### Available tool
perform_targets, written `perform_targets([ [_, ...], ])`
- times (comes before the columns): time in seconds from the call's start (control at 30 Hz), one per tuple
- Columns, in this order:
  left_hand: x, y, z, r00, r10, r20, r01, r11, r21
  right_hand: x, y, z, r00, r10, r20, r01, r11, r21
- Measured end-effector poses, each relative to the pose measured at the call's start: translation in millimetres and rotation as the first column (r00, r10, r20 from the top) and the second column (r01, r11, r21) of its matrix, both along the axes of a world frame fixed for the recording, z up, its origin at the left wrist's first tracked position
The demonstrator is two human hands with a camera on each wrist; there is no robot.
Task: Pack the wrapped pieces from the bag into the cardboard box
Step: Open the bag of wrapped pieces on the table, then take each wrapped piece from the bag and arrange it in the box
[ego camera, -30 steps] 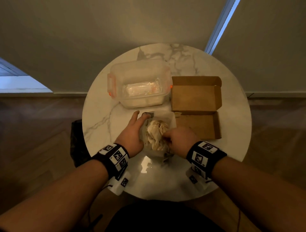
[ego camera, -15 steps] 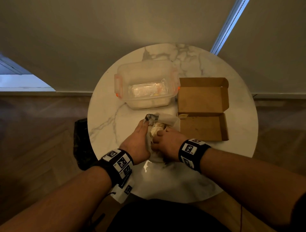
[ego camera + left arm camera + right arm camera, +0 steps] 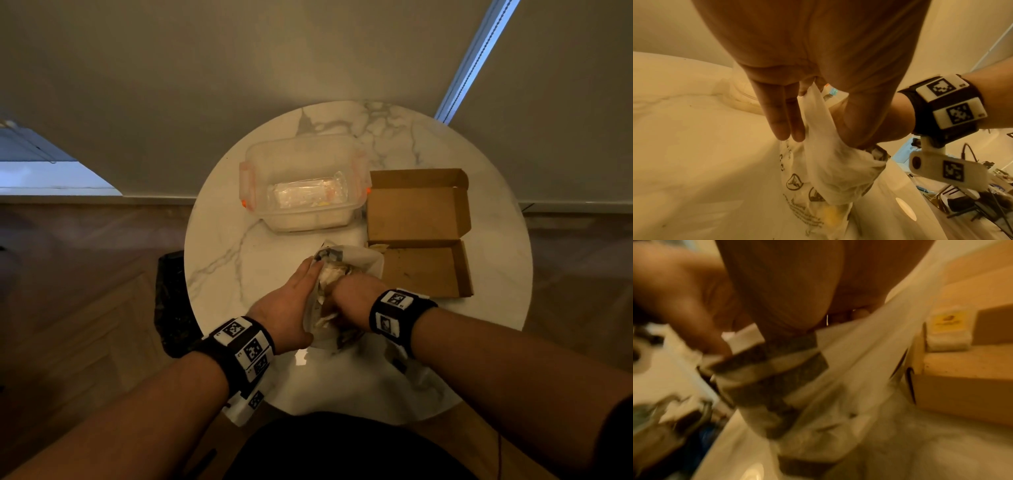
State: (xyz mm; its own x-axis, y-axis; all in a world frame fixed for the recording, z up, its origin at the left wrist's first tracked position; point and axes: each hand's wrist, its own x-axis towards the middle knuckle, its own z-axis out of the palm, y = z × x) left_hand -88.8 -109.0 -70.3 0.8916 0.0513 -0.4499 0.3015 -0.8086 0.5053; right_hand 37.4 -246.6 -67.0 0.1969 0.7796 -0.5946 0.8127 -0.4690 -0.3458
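Observation:
A thin printed plastic bag (image 3: 356, 255) lies on the round marble table (image 3: 226, 260), between my hands. My left hand (image 3: 294, 291) lies along its left side with straight fingers (image 3: 781, 116) and pinches the taut bag film (image 3: 818, 123) at the rim. My right hand (image 3: 352, 296) reaches into the bag's mouth, and its fingers are hidden inside. To the right stands the open cardboard box (image 3: 428, 274), lid folded back. One white wrapped piece with a yellow logo (image 3: 947, 332) sits in the box's near-left corner. The right wrist view is blurred.
A clear plastic container with orange latches (image 3: 303, 192) stands just behind the bag, left of the box lid (image 3: 418, 212). A dark object (image 3: 171, 301) sits on the floor by the table's left edge. The table's front rim is close to my body.
My right hand has pushed deeper into the bag and shifted left. The left hand's fingers have drawn together along the bag's side. The bag is more bunched up.

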Motion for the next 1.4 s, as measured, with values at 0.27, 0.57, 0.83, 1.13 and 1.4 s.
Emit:
perform_targets([
  [0.27, -10, 0, -13, 0.999, 0.017, 0.031, -0.017, 1.0, -0.004, 25, -25, 17, 0.847, -0.316, -0.427, 0.455, 0.846, 0.276],
  [0.57, 15, -2, 37, 0.797, 0.505, 0.333, -0.35, 0.834, -0.426, 53, -56, 85, 0.561, -0.372, -0.739, 0.732, 0.641, 0.232],
  [0.83, 65, -59, 106, 0.785, 0.568, -0.246, -0.252, -0.069, -0.965, 63, -72, 122, 0.559, -0.266, -0.785, 0.752, 0.561, 0.345],
  [1.13, 68, -74, 86, 0.779, 0.542, -0.314, -0.364, -0.017, -0.931, 63, -77, 113, 0.759, -0.467, -0.454, 0.65, 0.589, 0.481],
  [1.4, 73, -40, 74, 0.788, 0.52, -0.331, -0.387, 0.0, -0.922, 54, -71, 105, 0.436, -0.517, -0.737, 0.879, 0.423, 0.223],
])
